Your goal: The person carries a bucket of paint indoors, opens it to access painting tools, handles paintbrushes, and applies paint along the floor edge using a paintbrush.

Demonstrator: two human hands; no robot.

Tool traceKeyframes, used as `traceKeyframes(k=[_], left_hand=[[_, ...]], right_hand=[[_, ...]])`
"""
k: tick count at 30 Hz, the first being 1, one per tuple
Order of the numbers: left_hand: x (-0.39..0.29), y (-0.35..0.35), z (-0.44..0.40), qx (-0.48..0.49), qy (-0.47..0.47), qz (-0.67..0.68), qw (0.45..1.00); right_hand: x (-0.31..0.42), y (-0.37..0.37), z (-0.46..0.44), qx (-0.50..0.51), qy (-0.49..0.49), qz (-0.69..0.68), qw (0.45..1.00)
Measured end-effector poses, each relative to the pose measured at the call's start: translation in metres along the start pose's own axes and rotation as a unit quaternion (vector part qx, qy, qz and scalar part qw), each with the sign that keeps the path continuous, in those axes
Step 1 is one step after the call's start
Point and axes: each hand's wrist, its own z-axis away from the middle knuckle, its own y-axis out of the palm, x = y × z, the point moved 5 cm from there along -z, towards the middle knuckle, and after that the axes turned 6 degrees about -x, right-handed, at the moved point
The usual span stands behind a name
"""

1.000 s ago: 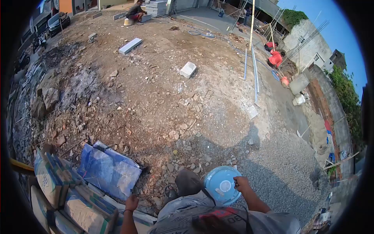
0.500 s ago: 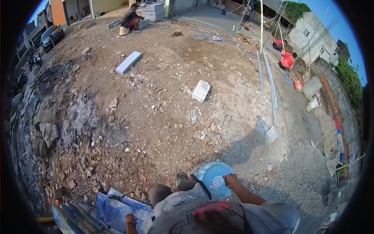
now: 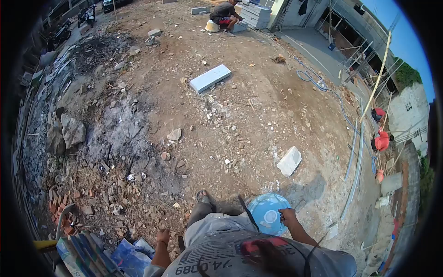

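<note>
At the lower right is a round blue bucket (image 3: 266, 205), seen from above with a pale disc in its middle. My right hand (image 3: 288, 216) is closed at the bucket's right rim, its fingers curled in a grip. My left hand (image 3: 163, 235) hangs low on the left, beside my leg and over rubble. Its fingers are small and partly turned away, and no object shows in it. A sandalled foot (image 3: 201, 196) is in front of me.
A long pale block (image 3: 210, 78) and a white block (image 3: 289, 161) lie on the stony dirt. Broken bricks (image 3: 62, 207) and blue sheeting (image 3: 131, 254) are at left. A person (image 3: 224, 16) sits near stacked blocks (image 3: 256, 16). Long pipes (image 3: 355, 157) lie at right, near people in red.
My view has turned left and moved forward, so the blocks sit farther right. The bucket has travelled with my right hand. A foot now shows ahead of me.
</note>
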Motion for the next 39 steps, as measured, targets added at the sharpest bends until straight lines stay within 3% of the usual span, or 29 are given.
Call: traceKeyframes(k=[1, 2, 3, 4, 6, 8, 11, 12, 14, 16, 17, 18, 19, 21, 22, 23, 25, 26, 28, 31, 33, 34, 35, 36, 37, 39], left_hand=[[-0.095, 0.008, -0.008, -0.017, 0.077, 0.045, 0.996], [-0.186, 0.012, -0.023, 0.031, 0.209, -0.004, 0.977], [-0.281, 0.011, -0.004, 0.020, 0.273, -0.003, 0.962], [-0.343, 0.015, -0.044, 0.029, 0.359, 0.068, 0.930], [-0.508, 0.006, -0.009, 0.010, 0.420, -0.024, 0.907], [-0.626, -0.004, -0.032, 0.031, 0.471, -0.008, 0.881], [-0.744, -0.018, -0.101, -0.034, 0.480, -0.058, 0.875], [-0.754, -0.022, -0.165, -0.055, 0.489, 0.023, 0.870], [-0.747, -0.036, -0.280, -0.144, 0.397, 0.036, 0.906], [-0.702, -0.039, -0.336, -0.157, 0.174, 0.120, 0.965], [-0.693, -0.029, -0.294, -0.140, -0.060, 0.137, 0.979], [-0.684, -0.021, -0.278, -0.076, -0.219, 0.130, 0.964], [-0.677, -0.015, -0.266, -0.006, -0.246, 0.104, 0.964], [-0.697, 0.001, -0.245, 0.025, -0.225, 0.043, 0.973], [-0.699, 0.015, -0.269, 0.203, 0.001, -0.353, 0.913], [-0.744, 0.029, -0.259, 0.199, 0.296, -0.653, 0.668], [-0.803, 0.026, -0.272, 0.065, 0.377, -0.555, 0.738], [-0.794, 0.023, -0.283, 0.076, 0.014, -0.342, 0.937], [-0.869, 0.022, -0.356, 0.072, -0.001, -0.326, 0.943], [-1.062, 0.008, -0.488, 0.078, 0.099, -0.418, 0.899], [-1.204, 0.005, -0.561, 0.128, 0.283, -0.647, 0.696], [-1.268, -0.007, -0.610, 0.078, 0.130, -0.334, 0.930], [-1.381, -0.024, -0.620, -0.026, 0.048, 0.081, 0.995], [-1.486, -0.027, -0.633, -0.046, 0.111, 0.133, 0.984], [-1.572, -0.035, -0.685, 0.015, 0.216, 0.120, 0.969], [-1.770, -0.033, -0.647, -0.013, 0.281, 0.138, 0.950]], right_hand=[[0.038, 0.019, -0.005, -0.001, 0.005, 0.007, 1.000], [0.074, 0.040, -0.010, 0.002, -0.011, -0.002, 1.000], [0.109, 0.063, -0.012, 0.008, -0.028, -0.014, 0.999], [0.143, 0.085, -0.016, 0.010, -0.025, -0.018, 0.999], [0.219, 0.134, -0.034, 0.005, -0.030, 0.001, 1.000], [0.288, 0.192, -0.061, 0.003, -0.029, 0.008, 1.000], [0.379, 0.298, -0.097, -0.044, -0.016, 0.033, 0.998], [0.410, 0.338, -0.115, -0.010, -0.010, 0.026, 1.000], [0.486, 0.424, -0.135, 0.007, -0.015, 0.030, 0.999], [0.534, 0.494, -0.143, 0.039, 0.005, 0.015, 0.999], [0.553, 0.520, -0.155, 0.041, -0.016, -0.002, 0.999], [0.590, 0.545, -0.150, 0.035, -0.013, 0.006, 0.999], [0.626, 0.564, -0.144, 0.030, -0.007, 0.013, 0.999], [0.705, 0.597, -0.149, 0.047, -0.002, -0.019, 0.999], [0.745, 0.623, -0.152, 0.065, 0.003, -0.058, 0.996], [0.779, 0.652, -0.158, 0.063, 0.004, -0.061, 0.996], [0.848, 0.715, -0.170, 0.076, -0.004, -0.067, 0.995], [0.893, 0.751, -0.145, 0.065, -0.011, -0.046, 0.997], [0.938, 0.807, -0.152, 0.080, 0.014, -0.066, 0.995], [1.045, 0.924, -0.136, 0.094, 0.014, -0.091, 0.991], [1.106, 0.964, -0.125, 0.075, 0.002, -0.092, 0.993], [1.150, 0.980, -0.119, 0.061, -0.013, -0.087, 0.994], [1.185, 0.995, -0.118, 0.060, -0.007, -0.094, 0.994], [1.220, 1.009, -0.120, 0.057, 0.004, -0.136, 0.989], [1.257, 1.026, -0.124, 0.054, 0.012, -0.179, 0.982], [1.317, 1.060, -0.130, 0.040, 0.019, -0.205, 0.978]])
